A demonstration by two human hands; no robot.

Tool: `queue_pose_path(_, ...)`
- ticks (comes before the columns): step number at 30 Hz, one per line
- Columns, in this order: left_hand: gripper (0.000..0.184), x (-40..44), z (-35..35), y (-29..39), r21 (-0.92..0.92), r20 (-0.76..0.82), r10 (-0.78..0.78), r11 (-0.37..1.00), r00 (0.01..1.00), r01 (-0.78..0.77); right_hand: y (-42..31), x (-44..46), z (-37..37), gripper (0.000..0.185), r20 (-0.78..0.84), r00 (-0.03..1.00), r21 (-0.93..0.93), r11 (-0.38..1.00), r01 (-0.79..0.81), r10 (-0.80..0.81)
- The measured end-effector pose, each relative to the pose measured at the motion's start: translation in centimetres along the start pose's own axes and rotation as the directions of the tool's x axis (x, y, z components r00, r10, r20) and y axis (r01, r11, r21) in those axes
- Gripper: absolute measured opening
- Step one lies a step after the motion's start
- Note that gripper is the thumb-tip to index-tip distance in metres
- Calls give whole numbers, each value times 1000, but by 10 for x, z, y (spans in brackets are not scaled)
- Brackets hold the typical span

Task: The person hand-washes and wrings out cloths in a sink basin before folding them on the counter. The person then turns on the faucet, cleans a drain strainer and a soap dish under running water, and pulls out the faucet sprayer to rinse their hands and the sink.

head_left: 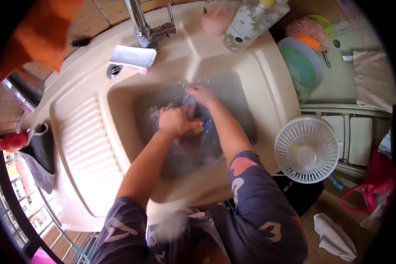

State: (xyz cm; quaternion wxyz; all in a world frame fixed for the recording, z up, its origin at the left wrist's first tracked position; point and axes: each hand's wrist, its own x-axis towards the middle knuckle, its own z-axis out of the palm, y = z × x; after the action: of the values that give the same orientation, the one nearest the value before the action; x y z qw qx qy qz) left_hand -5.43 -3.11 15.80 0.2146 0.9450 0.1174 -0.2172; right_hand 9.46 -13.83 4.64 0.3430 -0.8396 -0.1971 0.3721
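Observation:
Cloudy water fills the beige sink, and a greyish wet cloth lies partly under its surface. My left hand is on the cloth, its fingers curled around part of it, with a small yellowish thing just below the fingers. Farther back and to the right, my right hand pinches the cloth's upper part; its outline is slightly blurred. The lower part of the cloth is hard to make out in the water.
The faucet rises behind the sink beside a white soap dish. Bottles stand at the back right. A white fan is at the sink's right edge. Left lies the ribbed drainboard, with a grey cloth over its edge.

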Motion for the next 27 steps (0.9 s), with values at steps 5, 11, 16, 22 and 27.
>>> queue_pose_path(5,39,-78,12,7,-39,-200,166,983,966,-177,16,-68,-11,55,-188,977,-181,981,69,-103)
queue_pose_path(11,47,-115,71,-6,-207,-410,-76,978,909,-12,29,-167,-5,55,-220,974,-57,996,-65,51)
queue_pose_path(16,85,-78,97,16,28,-186,-172,983,967,180,2,-172,39,54,-220,769,-361,782,508,-601)
queue_pose_path(22,77,-10,226,-14,-56,-397,2,998,918,-26,48,-111,82,57,90,745,-605,558,568,-661)
queue_pose_path(27,71,12,181,-8,-166,-93,-73,984,993,57,73,-80,91,62,96,943,-693,658,293,-318)
